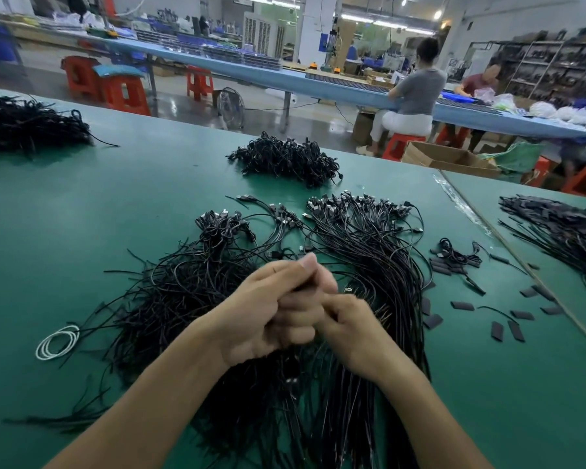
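Two hands meet at frame centre: left hand (268, 313) and right hand (351, 333), fingers curled, pinch a dark cable end (301, 286) (blurred) between them, above the cable pile (369, 252) on the worktop (82, 214).

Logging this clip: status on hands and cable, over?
Left hand grips a black cable, mostly hidden. Right hand curled against it, grip blurred. Cable pile beneath, nothing blocking.

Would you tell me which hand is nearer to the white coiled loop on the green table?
Left. The left hand, gripping a black cable, is to the right of the white loop; the right hand lies beyond it, farther right.
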Tool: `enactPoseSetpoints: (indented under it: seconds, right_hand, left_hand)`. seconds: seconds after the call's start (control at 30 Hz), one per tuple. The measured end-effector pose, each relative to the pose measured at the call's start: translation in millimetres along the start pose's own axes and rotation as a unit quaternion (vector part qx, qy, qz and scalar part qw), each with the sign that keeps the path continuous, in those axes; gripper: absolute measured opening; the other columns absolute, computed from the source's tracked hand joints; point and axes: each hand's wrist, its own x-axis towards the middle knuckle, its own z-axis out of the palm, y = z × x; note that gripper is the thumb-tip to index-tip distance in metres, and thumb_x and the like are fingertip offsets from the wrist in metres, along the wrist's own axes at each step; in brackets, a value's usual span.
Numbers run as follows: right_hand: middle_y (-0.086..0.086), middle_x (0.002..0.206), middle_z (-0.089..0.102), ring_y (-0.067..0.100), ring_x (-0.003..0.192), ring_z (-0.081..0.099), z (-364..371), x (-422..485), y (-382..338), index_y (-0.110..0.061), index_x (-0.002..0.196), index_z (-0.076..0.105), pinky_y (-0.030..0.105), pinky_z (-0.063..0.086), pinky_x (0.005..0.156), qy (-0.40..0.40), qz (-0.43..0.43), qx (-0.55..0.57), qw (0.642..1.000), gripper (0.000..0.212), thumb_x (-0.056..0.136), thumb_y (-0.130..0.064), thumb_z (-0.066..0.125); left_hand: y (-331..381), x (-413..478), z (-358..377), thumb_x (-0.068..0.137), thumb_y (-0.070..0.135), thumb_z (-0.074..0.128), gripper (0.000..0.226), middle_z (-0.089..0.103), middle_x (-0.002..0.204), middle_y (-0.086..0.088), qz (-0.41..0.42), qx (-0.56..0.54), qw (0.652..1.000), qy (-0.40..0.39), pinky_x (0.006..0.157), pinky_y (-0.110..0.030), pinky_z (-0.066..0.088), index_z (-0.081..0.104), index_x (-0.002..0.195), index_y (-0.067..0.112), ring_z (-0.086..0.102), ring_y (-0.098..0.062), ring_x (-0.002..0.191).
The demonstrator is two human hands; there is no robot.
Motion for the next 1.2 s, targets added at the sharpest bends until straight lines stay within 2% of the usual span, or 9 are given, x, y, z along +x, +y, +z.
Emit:
enactPoseSetpoints:
  seconds: [0.13, 0.23, 0.37, 0.5, 0.73, 0.87, 1.0, 1.1, 1.2]
  right_hand:
    - [0.003, 0.058, 0.049, 0.007, 0.050, 0.036, 9, -10, 0, -0.018, 0.083, 0.068, 0.032, 0.032, 0.049, -0.023, -0.020, -0.014, 0.999, 0.029, 0.103, -0.030, 0.051]
    - [-0.008, 0.057, 0.048, 0.010, 0.051, 0.039, 4, -14, 0, -0.021, 0.083, 0.068, 0.031, 0.035, 0.050, 0.002, -0.019, 0.005, 1.000, 0.024, 0.101, -0.025, 0.052]
    - [-0.012, 0.061, 0.057, 0.002, 0.052, 0.045, -5, -14, -8, -0.025, 0.080, 0.070, 0.019, 0.037, 0.050, 0.007, -0.065, -0.035, 0.997, 0.021, 0.098, -0.026, 0.059]
    - [-0.011, 0.070, 0.062, 0.003, 0.061, 0.052, -30, -8, -18, -0.027, 0.077, 0.072, 0.013, 0.040, 0.057, 0.112, -0.117, -0.024, 0.987, 0.013, 0.090, -0.027, 0.071]
    - [-0.009, 0.057, 0.054, 0.005, 0.051, 0.042, -21, 14, -13, -0.027, 0.073, 0.069, 0.023, 0.034, 0.047, 0.160, -0.119, 0.103, 0.974, 0.033, 0.084, -0.057, 0.061]
    - [0.005, 0.058, 0.051, 0.019, 0.053, 0.045, -3, 15, 11, -0.018, 0.071, 0.067, 0.033, 0.037, 0.051, 0.055, -0.023, 0.119, 0.991, 0.049, 0.093, -0.056, 0.044]
    - [-0.007, 0.059, 0.051, 0.010, 0.056, 0.046, 4, 8, 15, -0.020, 0.074, 0.066, 0.027, 0.039, 0.057, 0.017, 0.003, 0.028, 0.999, 0.053, 0.100, -0.055, 0.036]
    - [-0.011, 0.068, 0.061, 0.005, 0.062, 0.053, 2, 4, -2, -0.024, 0.081, 0.065, 0.023, 0.044, 0.059, 0.008, -0.050, -0.016, 0.999, 0.035, 0.105, -0.036, 0.043]
    - [-0.007, 0.079, 0.065, 0.009, 0.072, 0.059, -3, 4, -24, -0.021, 0.089, 0.068, 0.035, 0.051, 0.069, 0.007, -0.085, -0.101, 0.991, 0.022, 0.101, -0.032, 0.053]
  left_hand:
    - [-10, 14, -21, 0.102, 0.033, 0.043, 0.039, 0.036, 0.057, 0.006, 0.102, 0.080, 0.962, 0.240, 0.042, -0.018, 0.033, 0.074, 0.097, 0.010, 0.030, -0.007, 0.046]
    - [-22, 17, -35, 0.108, 0.020, 0.036, 0.034, 0.057, 0.065, 0.002, 0.130, 0.195, 0.909, 0.346, 0.055, -0.021, 0.048, 0.067, 0.110, 0.006, 0.055, -0.014, 0.059]
    - [-26, 14, -35, 0.107, 0.009, 0.037, 0.029, 0.072, 0.093, -0.008, 0.103, 0.365, 0.867, 0.325, 0.077, -0.026, 0.059, 0.066, 0.105, 0.011, 0.072, -0.019, 0.088]
    - [-21, 6, -16, 0.108, 0.027, 0.037, 0.045, 0.065, 0.057, 0.001, -0.010, 0.399, 0.898, 0.188, 0.046, -0.019, 0.047, 0.067, 0.077, 0.016, 0.060, -0.012, 0.047]
    - [-5, 5, 5, 0.097, 0.051, 0.042, 0.055, 0.032, 0.039, 0.010, -0.029, 0.069, 0.995, 0.071, 0.034, -0.016, 0.024, 0.048, 0.053, 0.019, 0.026, -0.004, 0.031]
    - [7, 10, 0, 0.098, 0.042, 0.044, 0.046, 0.041, 0.044, 0.010, 0.063, -0.101, 0.990, 0.072, 0.034, -0.013, 0.032, 0.054, 0.060, 0.020, 0.035, 0.001, 0.034]
    - [10, 19, -15, 0.101, 0.036, 0.041, 0.044, 0.066, 0.071, -0.001, 0.190, -0.158, 0.947, 0.203, 0.054, -0.019, 0.054, 0.072, 0.082, 0.011, 0.063, -0.008, 0.059]
    - [4, 22, -29, 0.097, 0.034, 0.044, 0.039, 0.074, 0.110, -0.008, 0.229, -0.053, 0.939, 0.251, 0.088, -0.030, 0.058, 0.068, 0.114, 0.009, 0.071, -0.019, 0.103]
    - [-10, 19, -35, 0.099, 0.038, 0.043, 0.034, 0.073, 0.115, 0.001, 0.181, 0.295, 0.886, 0.309, 0.095, -0.027, 0.055, 0.066, 0.118, 0.021, 0.068, -0.010, 0.110]
